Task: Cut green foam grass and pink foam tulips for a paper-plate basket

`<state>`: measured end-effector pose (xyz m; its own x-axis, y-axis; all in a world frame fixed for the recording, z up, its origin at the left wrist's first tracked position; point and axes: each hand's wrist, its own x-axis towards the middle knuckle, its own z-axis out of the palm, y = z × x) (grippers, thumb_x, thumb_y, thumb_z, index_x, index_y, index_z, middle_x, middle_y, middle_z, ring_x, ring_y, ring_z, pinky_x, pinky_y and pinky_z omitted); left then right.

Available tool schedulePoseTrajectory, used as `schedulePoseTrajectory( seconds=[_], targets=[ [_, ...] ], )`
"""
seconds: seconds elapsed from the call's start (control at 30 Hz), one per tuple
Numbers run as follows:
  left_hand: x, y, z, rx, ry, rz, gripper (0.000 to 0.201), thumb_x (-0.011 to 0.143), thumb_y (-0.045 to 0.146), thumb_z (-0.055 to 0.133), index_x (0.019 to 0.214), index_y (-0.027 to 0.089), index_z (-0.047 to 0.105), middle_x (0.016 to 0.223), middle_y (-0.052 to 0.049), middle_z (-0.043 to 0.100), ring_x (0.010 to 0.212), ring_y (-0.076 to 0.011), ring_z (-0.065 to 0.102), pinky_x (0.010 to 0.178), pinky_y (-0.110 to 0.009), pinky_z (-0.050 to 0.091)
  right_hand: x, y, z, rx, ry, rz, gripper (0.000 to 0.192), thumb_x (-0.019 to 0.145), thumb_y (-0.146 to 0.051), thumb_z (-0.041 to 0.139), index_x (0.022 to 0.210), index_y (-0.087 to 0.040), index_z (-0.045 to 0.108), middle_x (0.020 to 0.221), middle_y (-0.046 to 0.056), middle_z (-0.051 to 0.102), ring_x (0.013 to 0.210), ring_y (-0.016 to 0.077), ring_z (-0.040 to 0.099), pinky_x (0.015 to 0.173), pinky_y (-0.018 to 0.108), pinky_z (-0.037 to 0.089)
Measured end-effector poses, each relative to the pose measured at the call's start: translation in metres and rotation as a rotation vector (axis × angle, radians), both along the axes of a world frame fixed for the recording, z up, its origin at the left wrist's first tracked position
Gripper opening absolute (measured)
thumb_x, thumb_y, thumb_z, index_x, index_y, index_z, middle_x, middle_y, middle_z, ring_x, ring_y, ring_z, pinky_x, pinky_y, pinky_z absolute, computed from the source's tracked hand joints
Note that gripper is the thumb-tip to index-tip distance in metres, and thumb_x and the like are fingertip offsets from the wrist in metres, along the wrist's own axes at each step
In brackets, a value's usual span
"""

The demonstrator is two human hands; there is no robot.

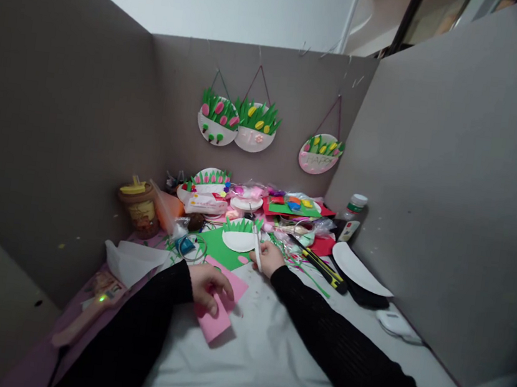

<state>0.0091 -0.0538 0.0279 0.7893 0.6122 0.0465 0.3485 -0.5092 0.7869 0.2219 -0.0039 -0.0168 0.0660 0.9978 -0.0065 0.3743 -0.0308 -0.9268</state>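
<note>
The left hand [208, 288] lies flat, fingers spread, on one pink sheet [220, 314] on the white table [267, 351]. The right hand [270, 259] grips one white half-plate [257, 251] on edge — just beside a second half-plate [239, 240] lying on one green sheet [218, 248]. Three flower plates [256, 132] hang on the back wall — two touching, one apart. One yellow knife [324, 269] lies right.

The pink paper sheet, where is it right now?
The pink paper sheet lies low and left of centre on the white table cover, under the left hand.
</note>
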Motion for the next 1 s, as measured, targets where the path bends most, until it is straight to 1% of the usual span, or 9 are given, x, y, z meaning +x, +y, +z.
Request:
schedulePoseTrajectory(
  seconds=[0.13, 0.23, 0.37, 0.47, 0.6, 0.73, 0.8, 0.9, 1.0],
  targets=[
    [0.003, 0.000, 0.014, 0.050, -0.150, 0.043, 0.040, 0.055, 0.058, 0.061, 0.053, 0.018, 0.066, 0.049, -0.003, 0.055, 0.048, -0.0105, 0.045, 0.044, -0.022, 0.031, 0.005, -0.014, 0.012, 0.030, 0.135, 0.029, 0.033, 0.060, -0.040, 0.063, 0.072, -0.019, 0.041, 0.053, -0.004, 0.054, 0.042, 0.0113, 0.052, 0.036, 0.020, 0.037],
    [0.005, 0.001, 0.024, -0.018, -0.358, 0.298, 0.034, 0.060, 0.049, 0.062, 0.058, 0.016, 0.061, 0.055, -0.003, 0.056, 0.052, -0.0118, 0.051, 0.050, -0.023, 0.039, 0.004, -0.027, 0.019, 0.100, 0.264, 0.214, 0.039, 0.064, -0.049, 0.059, 0.080, -0.018, 0.042, 0.064, 0.001, 0.059, 0.047, 0.0118, 0.054, 0.041, 0.022, 0.040],
    [0.008, 0.009, 0.024, -0.225, -0.754, 0.697, 0.031, 0.063, 0.043, 0.063, 0.071, 0.016, 0.050, 0.051, 0.006, 0.048, 0.038, -0.0054, 0.043, 0.041, -0.019, 0.037, -0.002, -0.039, 0.016, 0.239, 0.304, 0.434, 0.048, 0.066, -0.063, 0.049, 0.085, -0.018, 0.044, 0.077, 0.006, 0.057, 0.064, 0.0150, 0.055, 0.054, 0.027, 0.044],
    [0.009, 0.021, 0.017, -0.234, -0.940, 0.915, 0.032, 0.059, 0.040, 0.065, 0.070, 0.016, 0.047, 0.050, 0.009, 0.043, 0.039, -0.0031, 0.041, 0.040, -0.016, 0.035, -0.004, -0.043, 0.013, 0.333, 0.252, 0.451, 0.048, 0.058, -0.058, 0.061, 0.083, -0.019, 0.046, 0.077, 0.003, 0.052, 0.070, 0.0159, 0.051, 0.065, 0.029, 0.043],
    [0.003, 0.033, 0.012, -0.240, -1.042, 1.118, 0.033, 0.059, 0.042, 0.061, 0.069, 0.017, 0.044, 0.050, 0.008, 0.044, 0.041, -0.0036, 0.043, 0.041, -0.016, 0.034, -0.005, -0.046, 0.017, 0.252, 0.172, 0.366, 0.038, 0.053, -0.037, 0.068, 0.077, -0.020, 0.045, 0.061, -0.004, 0.043, 0.057, 0.0115, 0.043, 0.055, 0.026, 0.039],
    [-0.001, 0.031, 0.019, -0.248, -1.120, 1.107, 0.034, 0.056, 0.039, 0.064, 0.072, 0.018, 0.042, 0.052, 0.009, 0.044, 0.044, -0.0046, 0.046, 0.042, -0.016, 0.036, -0.002, -0.041, 0.024, 0.204, 0.242, 0.233, 0.029, 0.053, -0.028, 0.062, 0.075, -0.019, 0.044, 0.055, -0.006, 0.041, 0.050, 0.0093, 0.038, 0.048, 0.024, 0.036],
    [0.001, 0.025, 0.025, -0.276, -1.105, 1.008, 0.035, 0.057, 0.039, 0.065, 0.073, 0.018, 0.043, 0.054, 0.008, 0.047, 0.045, -0.0055, 0.048, 0.042, -0.017, 0.037, 0.003, -0.035, 0.025, 0.221, 0.335, 0.158, 0.030, 0.055, -0.028, 0.060, 0.078, -0.019, 0.044, 0.056, -0.006, 0.042, 0.049, 0.0094, 0.039, 0.047, 0.023, 0.036],
    [0.005, 0.017, 0.030, -0.431, -1.053, 0.791, 0.036, 0.064, 0.048, 0.060, 0.082, 0.018, 0.049, 0.060, 0.002, 0.054, 0.048, -0.0090, 0.051, 0.045, -0.022, 0.042, 0.014, -0.027, 0.022, 0.200, 0.461, 0.082, 0.035, 0.057, -0.031, 0.059, 0.086, -0.020, 0.043, 0.060, -0.004, 0.045, 0.048, 0.0100, 0.041, 0.045, 0.024, 0.037],
    [0.003, 0.013, 0.028, -0.526, -1.059, 0.676, 0.044, 0.066, 0.059, 0.053, 0.081, 0.017, 0.055, 0.058, 0.000, 0.052, 0.053, -0.0131, 0.054, 0.047, -0.027, 0.045, 0.022, -0.022, 0.020, 0.148, 0.518, 0.123, 0.038, 0.058, -0.033, 0.059, 0.091, -0.020, 0.043, 0.062, -0.003, 0.048, 0.049, 0.0114, 0.044, 0.045, 0.024, 0.038]
  ],
)
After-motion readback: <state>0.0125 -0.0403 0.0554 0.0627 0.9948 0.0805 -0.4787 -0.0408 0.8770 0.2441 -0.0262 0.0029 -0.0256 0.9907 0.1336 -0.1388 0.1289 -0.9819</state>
